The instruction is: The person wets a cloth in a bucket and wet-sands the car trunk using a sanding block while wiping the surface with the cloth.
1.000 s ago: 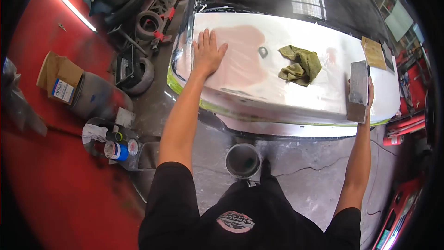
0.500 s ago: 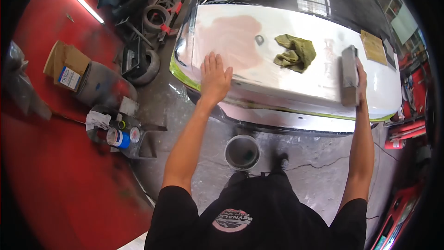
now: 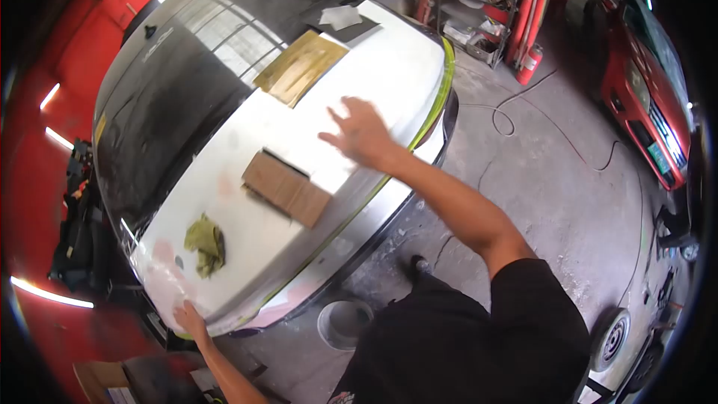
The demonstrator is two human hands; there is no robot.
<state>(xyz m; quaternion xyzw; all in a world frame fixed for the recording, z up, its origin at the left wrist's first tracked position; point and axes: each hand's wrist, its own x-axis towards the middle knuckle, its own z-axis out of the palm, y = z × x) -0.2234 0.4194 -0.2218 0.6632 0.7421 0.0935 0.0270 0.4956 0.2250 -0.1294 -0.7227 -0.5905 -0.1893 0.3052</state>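
Observation:
My left hand (image 3: 190, 319) rests with its fingers spread on the near left end of the white car panel (image 3: 396, 60). Fingers apart and empty, my right hand (image 3: 357, 133) is over the panel's right part. Between the two hands lies a brown-faced block (image 3: 286, 188), touched by neither. A crumpled olive cloth (image 3: 205, 245) sits left of the block. Beyond my right hand, a yellow-brown sheet (image 3: 301, 67) lies by the dark glass, with a dark sheet (image 3: 350, 28) and a pale crumpled piece (image 3: 340, 17) beside it.
A bucket (image 3: 345, 324) stands on the floor near my legs. To the right are a hose (image 3: 516, 102), a fire extinguisher (image 3: 529, 64), a red car (image 3: 643, 97) and a wheel (image 3: 611, 339). Shelves (image 3: 479, 11) stand behind the car.
The view has swung right. My right hand has let go of the block, which now lies on the panel, and has moved beyond it. My left hand remains on the panel's left end.

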